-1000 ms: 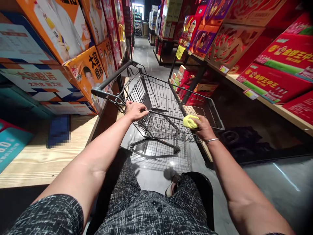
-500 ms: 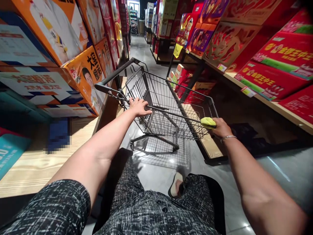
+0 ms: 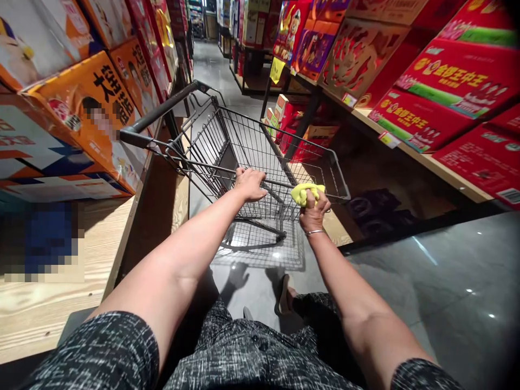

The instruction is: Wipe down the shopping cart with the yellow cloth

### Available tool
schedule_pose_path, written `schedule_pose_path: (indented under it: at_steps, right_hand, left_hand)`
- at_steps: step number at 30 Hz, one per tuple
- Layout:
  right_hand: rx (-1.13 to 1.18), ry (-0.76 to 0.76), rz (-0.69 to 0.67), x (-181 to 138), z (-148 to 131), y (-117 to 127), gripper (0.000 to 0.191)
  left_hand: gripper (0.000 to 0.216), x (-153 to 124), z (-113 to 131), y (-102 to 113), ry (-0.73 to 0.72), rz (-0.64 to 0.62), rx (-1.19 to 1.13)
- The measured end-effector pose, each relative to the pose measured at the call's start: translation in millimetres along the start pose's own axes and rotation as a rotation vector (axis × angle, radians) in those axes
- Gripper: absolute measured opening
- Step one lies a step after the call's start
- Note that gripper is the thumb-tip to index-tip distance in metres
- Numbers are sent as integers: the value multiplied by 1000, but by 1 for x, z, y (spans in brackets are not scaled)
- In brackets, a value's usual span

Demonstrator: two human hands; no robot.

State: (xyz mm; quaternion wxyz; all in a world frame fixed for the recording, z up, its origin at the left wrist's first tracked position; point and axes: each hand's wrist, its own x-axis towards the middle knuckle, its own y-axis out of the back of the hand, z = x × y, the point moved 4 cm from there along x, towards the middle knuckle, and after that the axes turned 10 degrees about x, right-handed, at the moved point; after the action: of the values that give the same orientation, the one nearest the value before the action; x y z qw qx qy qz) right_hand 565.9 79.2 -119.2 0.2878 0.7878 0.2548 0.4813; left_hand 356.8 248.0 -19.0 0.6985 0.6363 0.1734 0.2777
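The person's two hands were apart on the near upper rail of a wire shopping cart [image 3: 280, 131], which stood in the aisle between stacked orange cartons [image 3: 81, 105] and a shelf of red boxes [image 3: 450, 70]. The right hand [image 3: 316, 211] was closed on a bunched yellow cloth [image 3: 303, 194] at the rail toward the cart's front, while the left hand [image 3: 249, 185] lay over the rail farther back, though whether its fingers wrapped around the bar could not be told.
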Motion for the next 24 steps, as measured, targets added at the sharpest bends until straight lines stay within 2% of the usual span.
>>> schedule_pose_path:
  at_steps: [2,6,8,10,13,19,21,24]
  right_hand:
    - [12,-33,-31,-27,3,-23,65]
    - [68,-198,-268,-90,27,-63,67]
    - [77,-282,-341,-114,37,-71,67]
    - [90,-296,-365,-124,41,-72,66]
    - [143,-252,-283,-113,37,-54,65]
    - [211,-195,176,-61,35,29,51]
    - [202,-164,217,-59,36,46,48]
    - [145,-130,181,-81,38,47,42]
  left_hand:
    - [27,-2,0,-1,17,29,-26]
    - [28,-11,10,-4,14,73,-44]
    - [27,-20,18,-5,13,85,-47]
    - [27,-29,27,-5,17,97,-45]
    - [26,-43,37,-3,36,96,-35]
    - [27,-58,47,-1,45,84,-34]
    - [25,-64,50,0,41,82,-37]
    - [24,-74,54,1,25,71,-41]
